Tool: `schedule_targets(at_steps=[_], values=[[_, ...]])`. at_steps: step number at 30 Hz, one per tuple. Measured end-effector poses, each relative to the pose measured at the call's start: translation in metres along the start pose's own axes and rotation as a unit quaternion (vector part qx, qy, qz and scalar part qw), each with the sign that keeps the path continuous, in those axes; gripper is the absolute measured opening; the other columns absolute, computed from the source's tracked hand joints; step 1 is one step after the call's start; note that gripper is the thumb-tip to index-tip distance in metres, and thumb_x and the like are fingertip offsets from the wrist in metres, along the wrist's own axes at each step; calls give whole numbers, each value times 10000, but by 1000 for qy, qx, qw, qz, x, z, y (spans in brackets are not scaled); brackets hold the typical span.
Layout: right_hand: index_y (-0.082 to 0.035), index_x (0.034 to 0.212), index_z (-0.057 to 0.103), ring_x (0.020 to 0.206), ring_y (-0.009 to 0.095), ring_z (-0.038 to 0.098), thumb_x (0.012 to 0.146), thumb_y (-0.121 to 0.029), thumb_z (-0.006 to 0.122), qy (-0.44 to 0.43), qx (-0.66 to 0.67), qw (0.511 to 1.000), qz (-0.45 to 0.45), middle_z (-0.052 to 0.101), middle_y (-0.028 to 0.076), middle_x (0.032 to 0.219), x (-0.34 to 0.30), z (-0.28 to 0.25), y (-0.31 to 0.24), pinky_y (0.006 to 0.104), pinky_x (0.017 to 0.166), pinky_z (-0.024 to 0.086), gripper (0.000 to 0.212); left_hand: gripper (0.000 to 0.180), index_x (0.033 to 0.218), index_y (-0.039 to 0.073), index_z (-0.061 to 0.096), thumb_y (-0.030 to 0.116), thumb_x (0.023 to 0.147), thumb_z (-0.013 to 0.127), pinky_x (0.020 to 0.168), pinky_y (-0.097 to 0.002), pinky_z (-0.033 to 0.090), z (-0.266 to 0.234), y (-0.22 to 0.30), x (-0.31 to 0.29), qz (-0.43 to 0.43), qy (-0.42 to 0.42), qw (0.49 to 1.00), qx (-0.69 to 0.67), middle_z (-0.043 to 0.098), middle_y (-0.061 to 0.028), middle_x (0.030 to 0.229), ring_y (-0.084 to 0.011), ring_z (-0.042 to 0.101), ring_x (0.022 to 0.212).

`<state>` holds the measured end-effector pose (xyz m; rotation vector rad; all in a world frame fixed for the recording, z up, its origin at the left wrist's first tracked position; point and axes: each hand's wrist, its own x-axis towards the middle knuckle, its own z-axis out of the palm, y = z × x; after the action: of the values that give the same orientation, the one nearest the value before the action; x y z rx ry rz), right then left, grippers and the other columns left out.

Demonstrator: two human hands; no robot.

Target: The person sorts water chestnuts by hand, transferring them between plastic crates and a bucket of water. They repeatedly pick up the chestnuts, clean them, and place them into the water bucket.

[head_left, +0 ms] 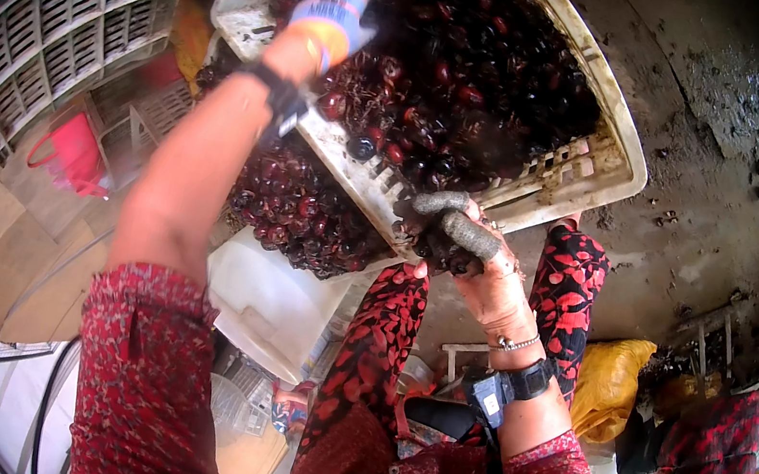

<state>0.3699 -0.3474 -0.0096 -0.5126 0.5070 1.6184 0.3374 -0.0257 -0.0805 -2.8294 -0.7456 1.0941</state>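
A big cream plastic crate (pixel 622 179) is filled with wet, dark red-brown round bulbs (pixel 442 71) that look like water chestnuts, some with stringy roots. My left hand (pixel 335 17), in a pale glove with an orange cuff, reaches over the crate's left part with its fingers spread. Nothing shows in it, though motion blurs it a little. At the crate's near corner, my right hand (pixel 484 252) is curled palm up, grey sleeves on some fingers. Several muddy dark bulbs (pixel 444 249) lie in its grasp.
Below the crate's left edge is another heap of dark bulbs (pixel 305 212), with a white tub (pixel 268 304) beside it. Slatted crates (pixel 70 24) and a red bucket (pixel 76 151) stand at left. A yellow bag (pixel 612 391) sits at lower right. Mud spots the floor (pixel 704 137).
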Motion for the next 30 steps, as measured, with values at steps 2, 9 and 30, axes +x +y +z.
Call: schedule_targets(at_steps=[2, 9, 30], values=[[-25, 1154, 554, 809, 118, 583, 852, -341, 568, 38, -25, 998, 41, 597, 59, 959, -2, -2, -1, 258, 659, 517, 438, 742, 1397, 232, 269, 357, 766, 636, 946, -386, 428, -3, 5, 25, -23, -36, 996, 73, 301, -160, 1429, -338, 489, 1155], [-48, 1117, 579, 833, 102, 546, 850, -338, 574, 48, -44, 998, 20, 589, 20, 960, -5, 8, -13, 258, 670, 500, 394, 637, 1329, 211, 382, 333, 763, 649, 916, -373, 453, 18, -24, 14, 42, -19, 987, 151, 339, -158, 1404, -315, 511, 1133], [-30, 1103, 586, 757, 103, 567, 855, -250, 576, 11, -1, 1000, -3, 611, 37, 943, -5, 11, -9, 228, 652, 494, 331, 658, 1312, 188, 426, 183, 713, 698, 820, -368, 480, 3, -56, -45, 4, 56, 947, -317, 462, -188, 1274, -282, 564, 1000]])
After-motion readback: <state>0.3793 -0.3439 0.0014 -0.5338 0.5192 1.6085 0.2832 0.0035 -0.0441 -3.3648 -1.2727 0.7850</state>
